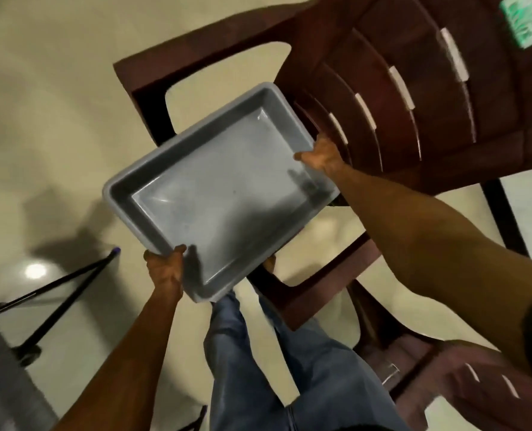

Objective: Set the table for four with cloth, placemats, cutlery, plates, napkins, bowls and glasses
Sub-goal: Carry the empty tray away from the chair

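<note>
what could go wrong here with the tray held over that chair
The grey tray is tilted and held only at two edges by the left hand and right hand, so a grip could slip. Its far edge is close to the brown chair and might knock it.

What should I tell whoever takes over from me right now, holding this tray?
Left hand: gripping the near edge of the grey tray, fingers curled over the rim.
Right hand: gripping the far right edge.
Tray: empty, held in the air, tilted, over the floor beside a brown chair.
Done: nothing can be confirmed; no table or tableware in view.
Left: cannot tell; possibly the whole setting of cloth, placemats, cutlery, plates, napkins, bowls, glasses.
</note>
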